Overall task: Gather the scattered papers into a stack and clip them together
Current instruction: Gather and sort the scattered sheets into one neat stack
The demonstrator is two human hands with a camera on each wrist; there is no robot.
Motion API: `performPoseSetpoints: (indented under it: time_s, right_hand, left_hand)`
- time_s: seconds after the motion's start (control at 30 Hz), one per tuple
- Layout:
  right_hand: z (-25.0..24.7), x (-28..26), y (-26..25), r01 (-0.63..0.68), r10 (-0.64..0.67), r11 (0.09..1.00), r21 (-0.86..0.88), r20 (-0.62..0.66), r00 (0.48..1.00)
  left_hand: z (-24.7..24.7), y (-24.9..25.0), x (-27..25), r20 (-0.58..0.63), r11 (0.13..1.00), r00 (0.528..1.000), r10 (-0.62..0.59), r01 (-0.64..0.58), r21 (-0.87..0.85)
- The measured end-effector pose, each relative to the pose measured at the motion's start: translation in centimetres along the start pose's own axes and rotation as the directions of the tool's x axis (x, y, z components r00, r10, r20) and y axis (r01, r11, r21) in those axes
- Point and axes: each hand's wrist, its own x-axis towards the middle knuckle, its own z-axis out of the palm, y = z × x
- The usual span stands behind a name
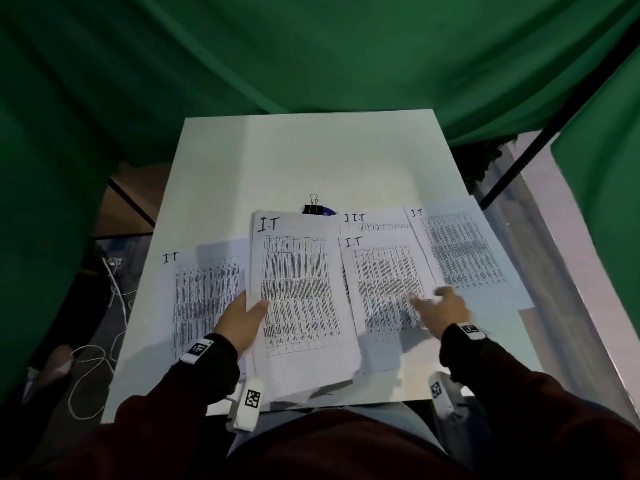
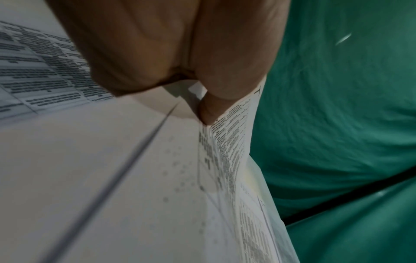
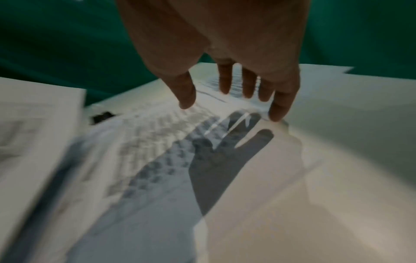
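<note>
1. Head view: the binder clip (image 1: 313,206) shows only its top half, its lower part hidden behind the held stack (image 1: 298,289).
2. A dark blue object (image 1: 328,211) peeks out beside the clip; too little shows to tell what it is.
3. The left hand (image 1: 242,323) has its fingers tucked under the stack, out of sight.
4. The right hand (image 1: 441,306) is smeared by blur, its fingers hard to separate.
5. Print on every sheet is too small to read.
6. Right wrist view: the papers (image 3: 157,142) are blurred streaks.
</note>
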Motion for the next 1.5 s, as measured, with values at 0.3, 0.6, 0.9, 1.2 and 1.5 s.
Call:
performPoseSetpoints:
  time_s: [0.3, 0.6, 0.9, 1.2, 1.5]
  right_hand:
    - [2.8, -1.5, 3.1, -0.111, 0.085, 0.91, -0.4, -0.083, 0.993]
    - [0.6, 0.5, 2.9, -0.058, 0.027, 0.985, -0.162, -0.19, 0.981]
    - [-4.1, 3.9, 6.7, -0.235, 0.219, 0.972, -0.014, -0.316, 0.923]
    - [-6.5, 4.3, 6.3, -0.127, 0.153, 0.974, 0.189, -0.13, 0.98]
    - [-7.8, -0.6, 0.1, 0.198, -0.11, 0.562, 0.803, -0.164, 0.98]
  left_hand:
    - [-0.4, -1.1, 1.1, -0.062, 0.995, 0.995, -0.078, 0.082, 0.055]
    - [-1.1, -1.3, 0.9, -0.023, 0.997, 0.997, -0.077, 0.078, 0.03]
    - [-3.2, -2.8, 1.7, -0.072, 0.991, 0.991, -0.116, 0.121, 0.064]
    - [-3.0, -1.9, 2.2, -0.087, 0.994, 0.992, -0.089, 0.093, 0.049]
    - [0.0, 1.2, 1.3, -0.057, 0.989, 0.995, -0.076, 0.068, -0.133]
